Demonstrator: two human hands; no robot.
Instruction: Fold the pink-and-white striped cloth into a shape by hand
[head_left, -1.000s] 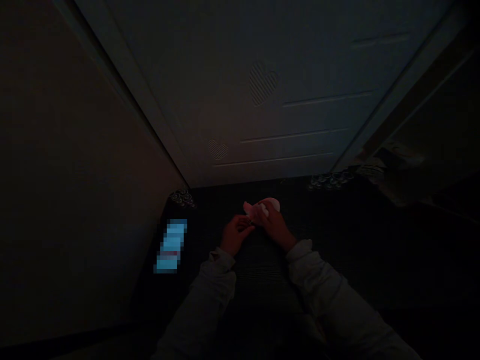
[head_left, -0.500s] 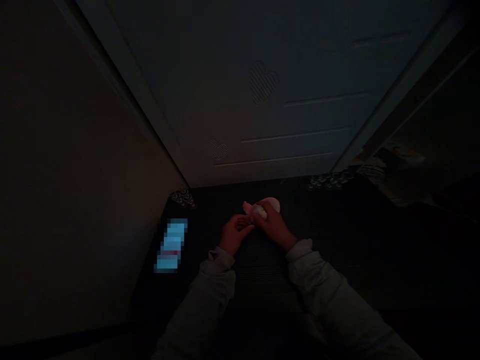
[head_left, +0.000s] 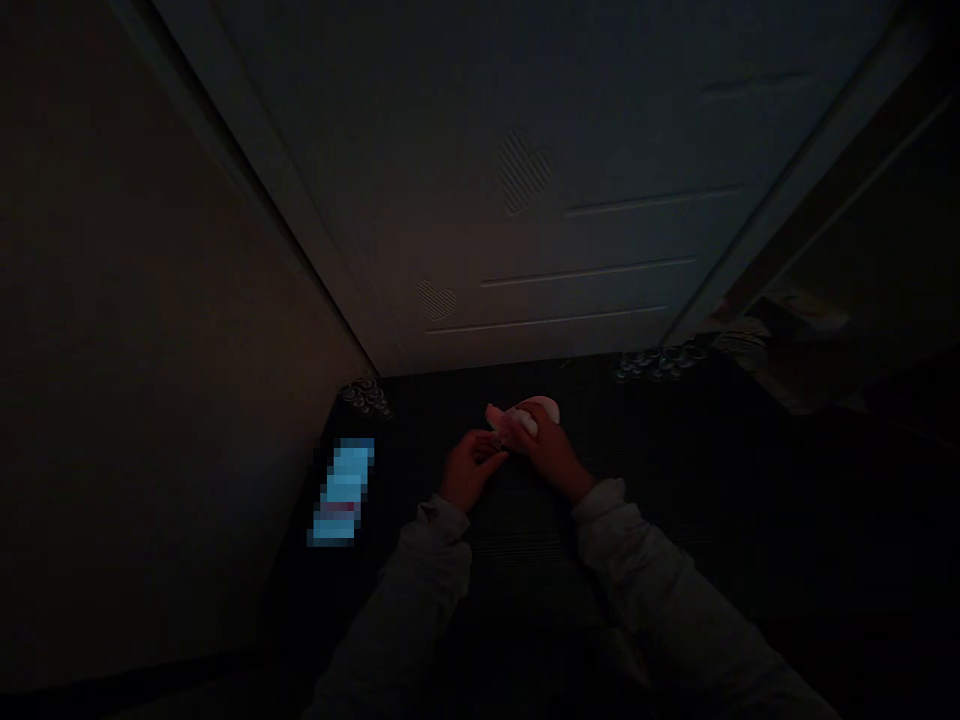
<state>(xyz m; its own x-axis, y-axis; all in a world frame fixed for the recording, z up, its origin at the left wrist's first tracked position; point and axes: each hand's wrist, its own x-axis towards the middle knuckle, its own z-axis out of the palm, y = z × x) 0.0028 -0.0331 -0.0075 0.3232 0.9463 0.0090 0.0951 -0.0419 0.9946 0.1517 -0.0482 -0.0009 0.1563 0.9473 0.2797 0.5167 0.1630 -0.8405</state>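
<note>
I see right hand [head_left: 551, 448] clamped on the pink object [head_left: 514, 424], likely to steady it, left hand [head_left: 466, 468] at its near-left edge, grip I can't tell.

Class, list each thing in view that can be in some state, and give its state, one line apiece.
Left hand: fingers curled, close to the pinkish item; grip unclear.
Right hand: closed on the pinkish item.
Pinkish item: held, partly covered by the right hand.
Screen: lit, its content pixelated.
Sleeves: creased, reaching the wrists.
Pale panel: upright, dimly lit; whether it opens cannot be told.
</note>
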